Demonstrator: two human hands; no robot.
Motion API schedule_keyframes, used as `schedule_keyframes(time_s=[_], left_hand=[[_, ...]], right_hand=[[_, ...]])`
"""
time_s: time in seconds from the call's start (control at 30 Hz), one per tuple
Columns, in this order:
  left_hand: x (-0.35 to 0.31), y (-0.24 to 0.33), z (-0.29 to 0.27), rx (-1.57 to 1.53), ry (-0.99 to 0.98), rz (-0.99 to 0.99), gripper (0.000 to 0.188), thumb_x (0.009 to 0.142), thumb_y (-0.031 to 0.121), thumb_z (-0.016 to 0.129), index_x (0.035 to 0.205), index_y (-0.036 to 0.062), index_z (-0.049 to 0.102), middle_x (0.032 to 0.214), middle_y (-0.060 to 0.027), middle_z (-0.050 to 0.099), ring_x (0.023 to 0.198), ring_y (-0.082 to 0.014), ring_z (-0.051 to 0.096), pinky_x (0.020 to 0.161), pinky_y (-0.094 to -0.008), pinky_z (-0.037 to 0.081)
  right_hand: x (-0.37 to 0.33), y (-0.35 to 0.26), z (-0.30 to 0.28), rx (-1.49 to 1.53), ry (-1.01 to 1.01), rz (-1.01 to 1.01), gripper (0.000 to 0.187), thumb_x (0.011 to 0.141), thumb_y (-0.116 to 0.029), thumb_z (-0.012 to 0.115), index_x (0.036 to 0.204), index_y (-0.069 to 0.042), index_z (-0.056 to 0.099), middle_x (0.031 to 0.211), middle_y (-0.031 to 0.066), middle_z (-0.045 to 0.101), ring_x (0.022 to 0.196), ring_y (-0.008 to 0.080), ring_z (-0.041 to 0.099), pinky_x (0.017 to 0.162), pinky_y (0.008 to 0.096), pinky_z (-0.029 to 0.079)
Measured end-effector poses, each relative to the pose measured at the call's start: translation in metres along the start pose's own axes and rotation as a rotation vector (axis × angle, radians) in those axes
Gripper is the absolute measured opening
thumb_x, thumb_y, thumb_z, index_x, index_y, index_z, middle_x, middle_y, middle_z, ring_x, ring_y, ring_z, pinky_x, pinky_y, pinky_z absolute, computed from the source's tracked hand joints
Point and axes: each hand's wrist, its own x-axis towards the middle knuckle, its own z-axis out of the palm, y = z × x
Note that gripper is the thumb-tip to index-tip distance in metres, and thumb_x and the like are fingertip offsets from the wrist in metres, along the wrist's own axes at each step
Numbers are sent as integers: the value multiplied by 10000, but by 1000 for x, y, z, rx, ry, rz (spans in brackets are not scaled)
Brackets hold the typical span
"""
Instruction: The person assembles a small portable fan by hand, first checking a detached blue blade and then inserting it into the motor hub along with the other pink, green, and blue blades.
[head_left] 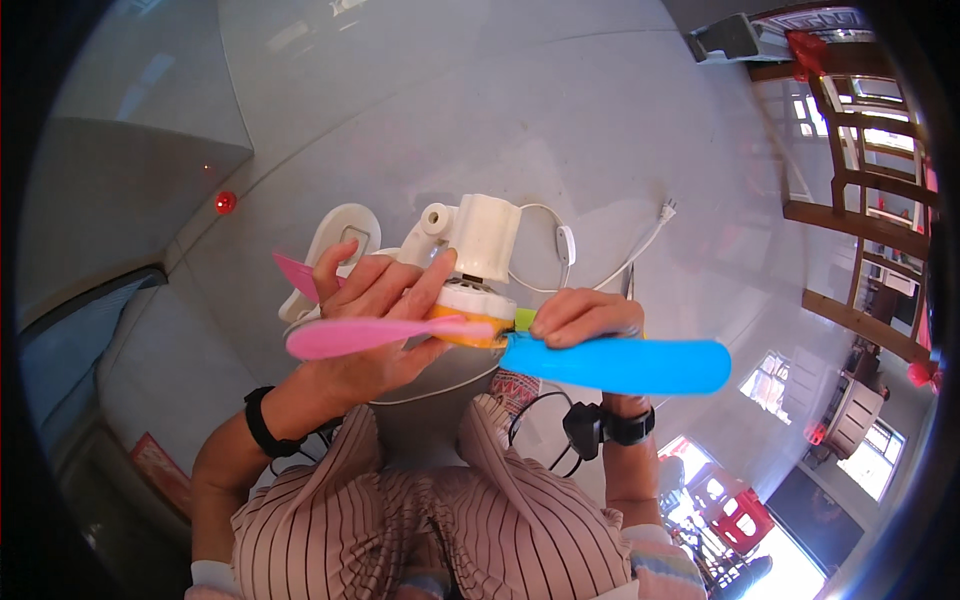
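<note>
A small white electric fan (487,232) is held up in front of me, its blades toward my body. My left hand (375,305) is closed around its hub from the left, the fingers by the white motor housing. The hub has an orange-yellow ring (468,328). One pink blade (365,338) sticks out to the left, and another pink piece (296,275) shows behind my fingers. On the right, my right hand (590,315) grips the blue blade (640,367) near its inner end. A bit of green blade (523,318) shows between hub and fingers. Beyond my left hand is the white base (335,235).
A white cord with an inline switch (566,245) and a plug (667,211) lies on the pale floor (600,120). A red ball (226,202) rests at the left by a grey cabinet (140,185). Wooden furniture (860,215) and a red crate (735,510) stand at the right.
</note>
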Motion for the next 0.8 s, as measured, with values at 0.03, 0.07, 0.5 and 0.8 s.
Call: schedule_keyframes(time_s=[0.03, 0.07, 0.5, 0.8], left_hand=[[-3, -1, 4, 15, 66, 14, 477, 679, 372, 706, 1042, 68, 640, 833, -11, 609, 799, -149, 554, 953, -404, 253], [-5, -1, 8, 31, 130, 29, 457, 717, 371, 667, 1042, 51, 637, 787, 4, 604, 775, -128, 547, 944, -397, 245], [-15, -6, 13, 33, 240, 25, 410, 774, 386, 607, 1009, 55, 667, 780, 10, 613, 748, -120, 536, 940, -376, 250], [-22, -4, 22, -47, 182, 8, 413, 783, 377, 607, 1037, 56, 655, 817, 6, 633, 784, -127, 549, 943, -382, 250]], right_hand=[[1, -4, 3, -54, -20, -47, 258, 728, -250, 736, 862, -35, 689, 865, 128, 643, 800, 239, 613, 721, 333, 493], [2, -7, 7, -107, -41, -94, 270, 708, -252, 754, 871, -46, 698, 867, 118, 648, 800, 234, 613, 720, 326, 490], [5, -32, 27, -516, -91, -97, 320, 637, -298, 764, 866, -81, 709, 856, 104, 662, 814, 231, 618, 735, 314, 479], [3, -45, 39, -726, -104, 17, 391, 531, -173, 803, 905, -127, 696, 841, 67, 622, 800, 218, 596, 671, 306, 486]])
